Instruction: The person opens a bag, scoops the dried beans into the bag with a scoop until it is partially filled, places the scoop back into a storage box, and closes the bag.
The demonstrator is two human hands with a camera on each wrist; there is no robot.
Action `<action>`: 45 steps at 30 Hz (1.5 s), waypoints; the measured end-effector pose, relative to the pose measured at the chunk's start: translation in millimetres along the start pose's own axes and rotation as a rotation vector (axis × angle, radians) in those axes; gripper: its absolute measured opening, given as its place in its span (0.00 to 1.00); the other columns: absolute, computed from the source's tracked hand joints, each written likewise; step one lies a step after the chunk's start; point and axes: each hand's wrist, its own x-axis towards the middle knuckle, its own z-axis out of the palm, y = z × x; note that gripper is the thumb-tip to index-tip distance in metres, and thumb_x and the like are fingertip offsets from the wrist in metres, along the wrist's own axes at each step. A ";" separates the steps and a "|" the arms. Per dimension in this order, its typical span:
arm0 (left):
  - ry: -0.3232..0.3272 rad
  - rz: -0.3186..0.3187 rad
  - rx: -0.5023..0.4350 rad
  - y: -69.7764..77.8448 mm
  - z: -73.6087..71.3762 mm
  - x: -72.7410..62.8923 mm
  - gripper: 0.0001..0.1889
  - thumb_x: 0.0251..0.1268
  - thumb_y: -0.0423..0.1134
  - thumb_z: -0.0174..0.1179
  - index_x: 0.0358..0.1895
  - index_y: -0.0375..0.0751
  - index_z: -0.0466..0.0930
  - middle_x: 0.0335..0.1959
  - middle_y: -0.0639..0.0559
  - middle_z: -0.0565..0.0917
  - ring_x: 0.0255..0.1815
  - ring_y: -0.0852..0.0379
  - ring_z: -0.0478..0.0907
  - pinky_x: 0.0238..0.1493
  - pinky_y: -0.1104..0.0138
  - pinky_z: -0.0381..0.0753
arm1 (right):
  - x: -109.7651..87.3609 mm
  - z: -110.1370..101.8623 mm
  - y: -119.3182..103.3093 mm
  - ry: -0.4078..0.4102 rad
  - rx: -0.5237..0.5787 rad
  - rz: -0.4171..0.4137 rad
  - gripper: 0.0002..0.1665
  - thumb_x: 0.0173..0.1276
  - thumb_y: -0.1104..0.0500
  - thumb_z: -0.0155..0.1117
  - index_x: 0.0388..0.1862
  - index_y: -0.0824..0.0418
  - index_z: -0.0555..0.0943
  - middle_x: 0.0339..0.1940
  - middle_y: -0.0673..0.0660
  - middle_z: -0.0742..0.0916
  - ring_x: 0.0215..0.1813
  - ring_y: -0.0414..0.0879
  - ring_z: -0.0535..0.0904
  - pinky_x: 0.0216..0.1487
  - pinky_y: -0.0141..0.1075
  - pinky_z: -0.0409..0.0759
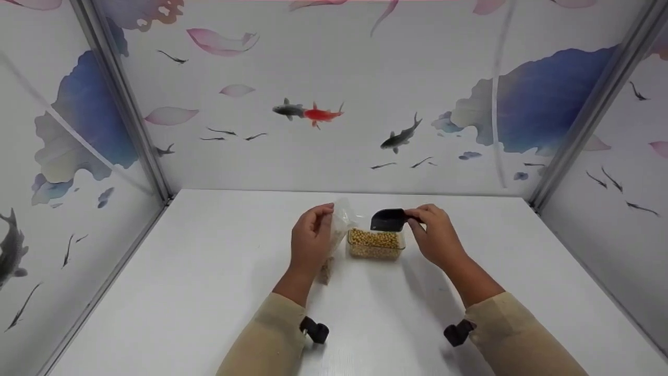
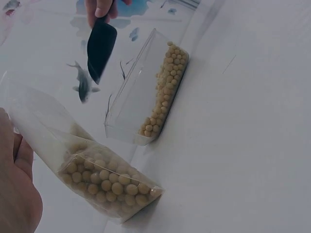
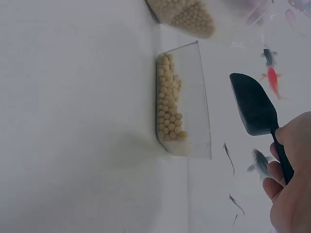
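Observation:
My left hand (image 1: 311, 237) grips the upper part of a clear plastic bag (image 2: 46, 114), whose lower end is filled with soybeans (image 2: 104, 182) and stands on the table. My right hand (image 1: 437, 235) holds a black scoop (image 1: 388, 220) by its handle, level above a clear rectangular container (image 1: 376, 256). In the right wrist view the thumb and fingers wrap the scoop's handle (image 3: 283, 162). Soybeans (image 3: 167, 102) cover the container's bottom, piled unevenly. The bag's mouth faces up beside the container's left end.
The white table (image 1: 209, 292) carries the bag and container near its middle. Behind it rises a white panel (image 1: 334, 167) printed with fish and petals, with side panels held by metal posts (image 1: 579, 120). Black wrist devices (image 1: 315, 330) are strapped at both sleeves.

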 end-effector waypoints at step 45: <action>-0.009 0.028 0.010 -3.3 -1.0 -0.1 0.11 0.86 0.44 0.55 0.58 0.46 0.84 0.64 0.59 0.86 0.68 0.59 0.82 0.69 0.64 0.85 | 17.2 39.9 -0.7 -0.354 -0.086 0.023 0.17 0.82 0.64 0.60 0.65 0.62 0.86 0.60 0.63 0.86 0.65 0.60 0.82 0.68 0.56 0.83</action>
